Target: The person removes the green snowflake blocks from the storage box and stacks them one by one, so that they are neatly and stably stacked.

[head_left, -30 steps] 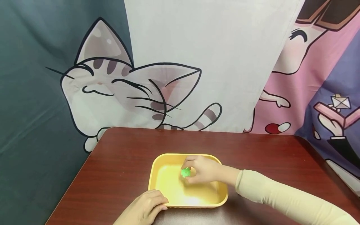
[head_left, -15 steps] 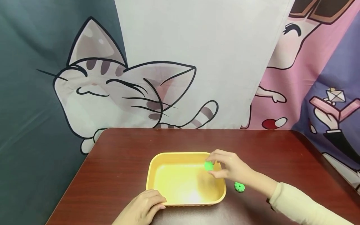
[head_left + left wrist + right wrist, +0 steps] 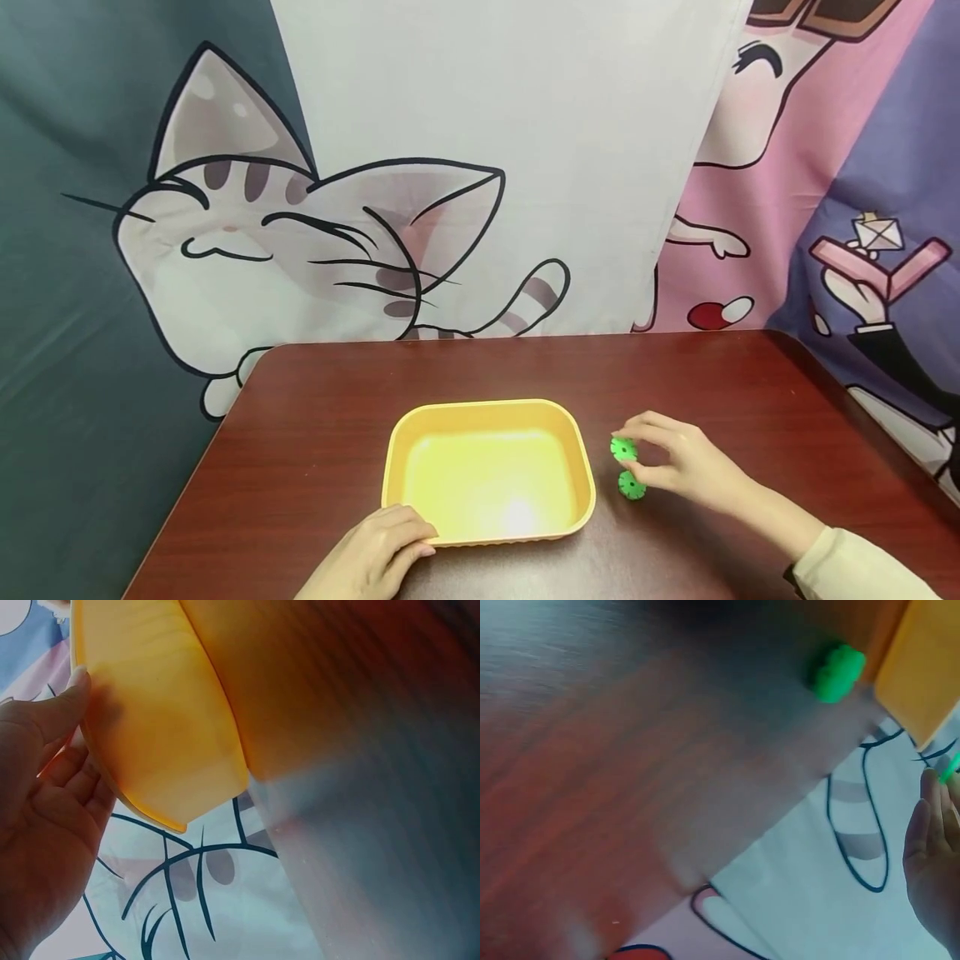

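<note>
A yellow plastic bin (image 3: 487, 475) sits on the table with nothing inside. At its near left corner my left hand (image 3: 372, 550) grips the rim; in the left wrist view the thumb lies over the rim of the bin (image 3: 165, 712) and the fingers are behind it. To the right of the bin, my right hand (image 3: 693, 467) pinches a green notched disc (image 3: 623, 448) with a small centre hole between thumb and fingers. A second green notched disc (image 3: 632, 485) lies on the table just below the held one. Only a sliver of the held disc (image 3: 950, 766) shows in the right wrist view.
The dark red wooden table (image 3: 322, 417) has rounded far corners. Right behind its far edge hangs a cloth backdrop (image 3: 480, 83) printed with a cartoon cat and other figures.
My right hand has carried the green notched disc from above the bin rightward, out over the table. The second disc, first hidden by the arm, has come into view. My left hand keeps its grip.
</note>
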A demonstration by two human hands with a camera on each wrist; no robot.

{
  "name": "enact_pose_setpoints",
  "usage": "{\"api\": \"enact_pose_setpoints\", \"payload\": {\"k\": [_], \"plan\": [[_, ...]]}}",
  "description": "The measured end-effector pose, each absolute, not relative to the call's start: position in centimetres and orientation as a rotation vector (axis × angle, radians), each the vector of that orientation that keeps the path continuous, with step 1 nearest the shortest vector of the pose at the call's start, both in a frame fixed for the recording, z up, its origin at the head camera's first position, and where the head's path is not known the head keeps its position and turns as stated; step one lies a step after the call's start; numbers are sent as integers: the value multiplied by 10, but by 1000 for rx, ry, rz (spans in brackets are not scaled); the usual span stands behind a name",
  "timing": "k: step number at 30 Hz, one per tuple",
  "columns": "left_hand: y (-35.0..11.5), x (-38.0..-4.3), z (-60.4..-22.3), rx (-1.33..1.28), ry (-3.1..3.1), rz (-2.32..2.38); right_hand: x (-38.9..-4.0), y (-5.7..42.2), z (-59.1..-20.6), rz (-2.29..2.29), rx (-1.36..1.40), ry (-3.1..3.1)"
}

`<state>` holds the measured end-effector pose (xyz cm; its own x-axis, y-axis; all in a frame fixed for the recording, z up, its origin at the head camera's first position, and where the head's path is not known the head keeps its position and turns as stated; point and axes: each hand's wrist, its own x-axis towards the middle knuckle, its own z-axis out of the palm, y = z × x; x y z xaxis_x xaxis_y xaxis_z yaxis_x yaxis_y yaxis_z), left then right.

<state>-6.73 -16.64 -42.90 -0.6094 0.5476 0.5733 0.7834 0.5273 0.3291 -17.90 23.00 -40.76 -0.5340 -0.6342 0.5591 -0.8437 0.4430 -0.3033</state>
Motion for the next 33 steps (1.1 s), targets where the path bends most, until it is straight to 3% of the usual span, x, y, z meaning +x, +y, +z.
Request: {"api": "enact_pose_setpoints", "payload": {"k": [17, 33], "plan": [[-166, -65, -429, -1050, -2399, -818, -175, 250, -443, 494, 1347, -2325], [-166, -66, -426, -1071, -2379, -823, -171, 247, -447, 338, 1227, -2440]]}}
